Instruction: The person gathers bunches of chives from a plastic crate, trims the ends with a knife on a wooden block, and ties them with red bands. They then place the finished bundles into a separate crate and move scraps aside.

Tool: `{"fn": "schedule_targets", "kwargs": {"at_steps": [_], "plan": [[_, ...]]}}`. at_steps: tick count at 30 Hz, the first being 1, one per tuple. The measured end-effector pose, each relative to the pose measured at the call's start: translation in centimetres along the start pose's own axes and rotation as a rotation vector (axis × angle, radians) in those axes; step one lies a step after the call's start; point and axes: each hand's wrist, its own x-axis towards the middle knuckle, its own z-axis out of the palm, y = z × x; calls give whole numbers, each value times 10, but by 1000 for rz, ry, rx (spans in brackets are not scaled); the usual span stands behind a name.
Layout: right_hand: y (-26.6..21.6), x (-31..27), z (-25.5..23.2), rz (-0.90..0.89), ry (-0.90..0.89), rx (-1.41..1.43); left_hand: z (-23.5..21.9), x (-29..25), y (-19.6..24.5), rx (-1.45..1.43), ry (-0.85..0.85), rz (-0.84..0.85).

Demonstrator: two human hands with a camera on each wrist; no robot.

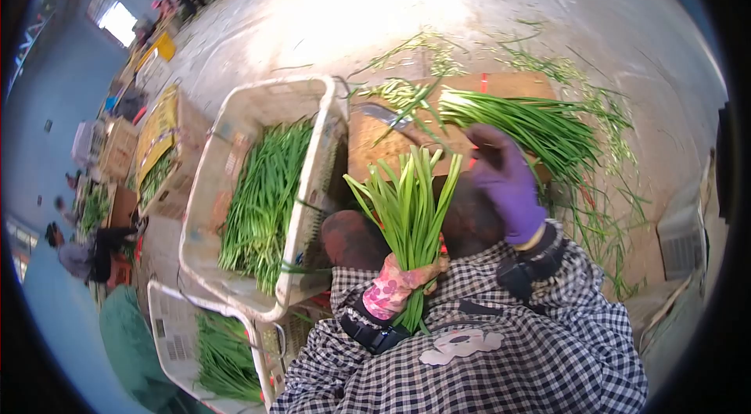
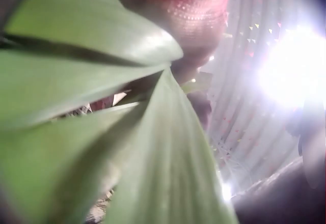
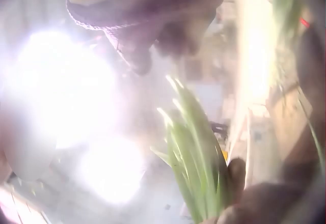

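Note:
In the head view my left hand (image 1: 399, 286), in a pink flowered glove, grips a bunch of garlic chives (image 1: 411, 210) over my lap. Its pale ends fan upward; the other ends stick out below the fist. Broad green leaves (image 2: 168, 158) fill much of the left wrist view. My right hand (image 1: 508, 187), purple-gloved, is raised to the right of the bunch, fingers loosely bent and holding nothing. Beyond it a larger pile of chives (image 1: 524, 120) lies across the wooden board (image 1: 368, 148). A knife (image 1: 383, 113) rests on that board, near pale cut scraps (image 1: 395, 91).
To the left stands a white crate (image 1: 328, 113) partly filled with chives (image 1: 266, 195). A second white crate (image 1: 168, 328) with more greens is nearer me. Loose trimmings (image 1: 618, 140) litter the floor right of the board. People sit along the far left wall.

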Motion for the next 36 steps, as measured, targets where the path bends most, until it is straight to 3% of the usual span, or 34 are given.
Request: {"fn": "schedule_targets", "kwargs": {"at_steps": [2, 4, 7, 8, 10, 11, 13, 15, 17, 18, 21, 24, 26, 27, 28, 30, 31, 33, 35, 36], "plan": [[-30, -2, -1, 3, -26, -149, -2, -2, -2, -35, 28, 33], [-39, -10, 4, 90, -420, -183, -8, 2, -14, -87, 14, 79], [-30, -14, 33, 93, -175, -375, -12, 11, -30, 75, 35, 309], [-27, -11, 33, 88, -184, -370, -11, 12, -31, 39, 52, 312], [-21, -8, 27, 261, -236, -272, -14, 8, -29, -43, 32, 277], [-18, -6, 28, 262, -233, -273, -14, 7, -27, -117, -3, 244], [-12, -6, 27, 54, -91, -342, -11, 3, -26, -144, 56, 221], [-3, -5, 18, 130, -62, -209, -16, 4, -22, -55, 15, 185], [7, 3, 7, 490, -435, 247, -20, 5, -24, -94, -32, 156], [16, 0, 13, 462, -631, 356, -24, 8, -29, -69, -131, 131], [24, -19, 19, 681, -797, 661, -18, 15, -31, 41, -297, -33], [23, -14, 24, 818, -859, 665, -27, 20, -41, -199, -436, -86], [21, -12, 26, 811, -871, 646, -32, 5, -10, 275, -332, 82], [20, -10, 27, 806, -881, 624, -49, -2, 6, 1044, -260, 341], [18, -7, 28, 800, -881, 625, -34, -9, 31, 333, -312, 321], [14, -7, 32, 753, -921, 530, -71, 9, 30, -239, -570, 371], [21, -6, 35, 757, -938, 533, -65, 4, 54, 36, -366, 459], [42, -8, 44, 621, -951, 415, -30, -2, 90, 641, -197, 486], [34, -4, 51, 597, -1037, 302, -15, 3, 103, 519, -186, 323], [34, -2, 50, 544, -1119, 341, -17, 13, 92, 247, -238, 339]]}}
